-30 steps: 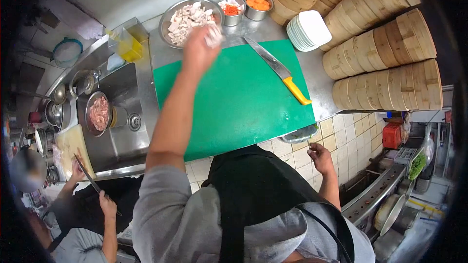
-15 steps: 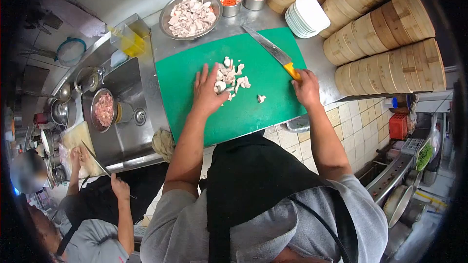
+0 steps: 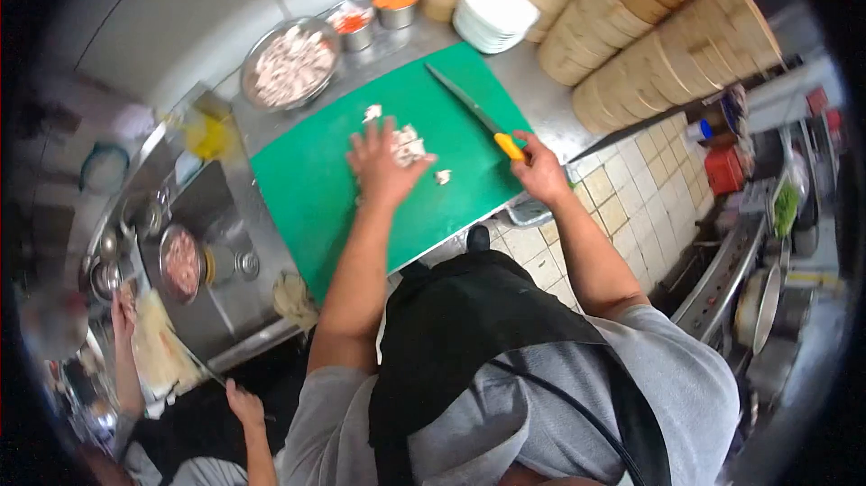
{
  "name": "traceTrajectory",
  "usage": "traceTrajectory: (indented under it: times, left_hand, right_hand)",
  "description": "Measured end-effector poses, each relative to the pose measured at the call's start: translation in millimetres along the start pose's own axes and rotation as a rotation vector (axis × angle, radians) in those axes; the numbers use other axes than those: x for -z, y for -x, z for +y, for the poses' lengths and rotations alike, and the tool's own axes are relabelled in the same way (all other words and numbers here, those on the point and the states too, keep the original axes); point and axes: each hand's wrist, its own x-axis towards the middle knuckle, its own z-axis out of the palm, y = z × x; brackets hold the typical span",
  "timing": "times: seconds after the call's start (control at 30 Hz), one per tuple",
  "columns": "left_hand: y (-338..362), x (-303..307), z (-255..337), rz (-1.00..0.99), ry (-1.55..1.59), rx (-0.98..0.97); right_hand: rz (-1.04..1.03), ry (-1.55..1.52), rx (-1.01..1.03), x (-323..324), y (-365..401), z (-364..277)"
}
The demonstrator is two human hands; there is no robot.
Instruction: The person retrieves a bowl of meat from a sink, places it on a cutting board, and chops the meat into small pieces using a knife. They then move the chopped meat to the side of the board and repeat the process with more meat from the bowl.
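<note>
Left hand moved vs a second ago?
Yes: relative to the steel bowl, the left hand has come away, nearer the wearer's body, to the pale meat pieces on the green board.

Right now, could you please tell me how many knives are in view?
2: a yellow-handled knife on the green board, and another knife in a co-worker's hand. More may be hidden.
</note>
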Motion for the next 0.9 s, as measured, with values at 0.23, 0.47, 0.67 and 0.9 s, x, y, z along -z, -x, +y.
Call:
traceTrajectory:
  times: [0.23,0.47,0.67,0.9]
  left_hand:
    - [-77.9,-14.7,-67.7,0.106,-0.03,0.086]
    - [-54.4,-34.9,-16.6,-0.051,0.01,-0.137]
    - [12.8,-15.8,52.9,-0.217,-0.159,-0.134]
    - [71.1,-42.3,37.3,0.162,-0.341,-0.059]
  right_hand:
    - [-0.021,0.101,0.043,21.8,23.5,55.3]
    - [-0.11,0.023,0.092,55.5,26.2,85.9]
    - [-0.144,-0.044,0.156,67.5,26.8,114.4]
    - [-0.146,-0.143,0.131,78.4,32.6,109.5]
